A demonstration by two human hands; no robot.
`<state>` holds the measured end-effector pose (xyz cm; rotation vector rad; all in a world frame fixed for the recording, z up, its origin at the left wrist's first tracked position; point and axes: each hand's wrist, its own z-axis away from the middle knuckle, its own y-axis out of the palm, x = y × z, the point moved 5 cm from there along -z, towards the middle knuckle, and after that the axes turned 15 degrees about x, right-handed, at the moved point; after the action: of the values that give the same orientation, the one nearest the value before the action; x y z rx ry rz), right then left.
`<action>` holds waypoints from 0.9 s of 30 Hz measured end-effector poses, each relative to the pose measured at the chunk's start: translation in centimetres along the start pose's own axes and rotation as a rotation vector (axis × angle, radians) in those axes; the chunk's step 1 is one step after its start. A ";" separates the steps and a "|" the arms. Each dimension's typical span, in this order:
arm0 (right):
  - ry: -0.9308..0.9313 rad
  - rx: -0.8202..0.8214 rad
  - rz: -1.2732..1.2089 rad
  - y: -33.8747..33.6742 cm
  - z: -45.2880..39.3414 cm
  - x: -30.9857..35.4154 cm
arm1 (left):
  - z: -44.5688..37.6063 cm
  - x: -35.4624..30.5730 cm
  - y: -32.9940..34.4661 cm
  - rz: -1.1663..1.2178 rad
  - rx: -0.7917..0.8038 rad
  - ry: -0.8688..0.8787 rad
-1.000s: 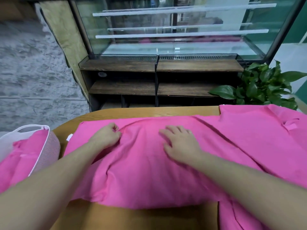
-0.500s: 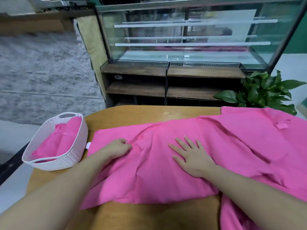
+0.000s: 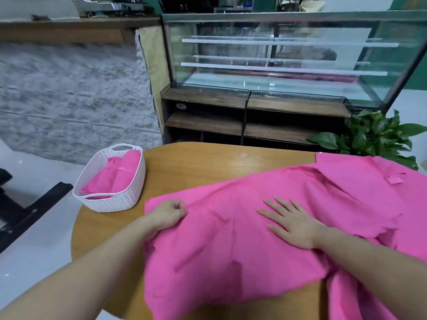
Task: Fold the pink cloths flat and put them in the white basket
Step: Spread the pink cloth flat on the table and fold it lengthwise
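Our left hand [image 3: 169, 213] pinches the pink cloth [image 3: 221, 245] near its edge, our right hand [image 3: 293, 225] presses flat; soft, light, limp, so we'd grip corners

A shop: glass display case [image 3: 288, 58] on wooden shelving [image 3: 208, 112].

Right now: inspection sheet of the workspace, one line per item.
Surface: wooden table, rounded edge, far part bare.
Job's things: pink cloth spread and wrinkled on the table; more pink cloth lies at right; white basket at the table's left edge holds folded cloths.
Clutter: nothing seen.
Grippers: left hand pinches the cloth's left edge; right hand presses flat on it, fingers spread.
Cables: nothing seen.
Surroundings: glass display case over wooden shelves, plant at right, grey stone wall at left.
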<state>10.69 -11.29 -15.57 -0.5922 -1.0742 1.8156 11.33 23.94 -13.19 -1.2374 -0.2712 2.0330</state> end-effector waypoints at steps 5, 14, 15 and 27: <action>0.014 0.005 -0.128 -1.9 -0.6 0.2 | 1.9 1.7 -1.1 0.223 0.214 -0.077; -0.314 -0.254 -0.325 -8.9 -3.3 10.3 | 2.7 0.6 -1.9 0.095 0.094 0.189; -0.351 -0.261 -0.314 -10.0 -3.7 11.7 | 2.8 0.0 -2.0 0.041 0.093 0.239; -0.442 -0.063 -0.287 -15.2 -5.6 18.4 | 5.7 0.1 -1.5 0.450 0.013 0.367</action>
<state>13.38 10.35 -4.46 -0.0585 -1.4327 1.6982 7.21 26.10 -9.50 -1.7504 0.2155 2.1062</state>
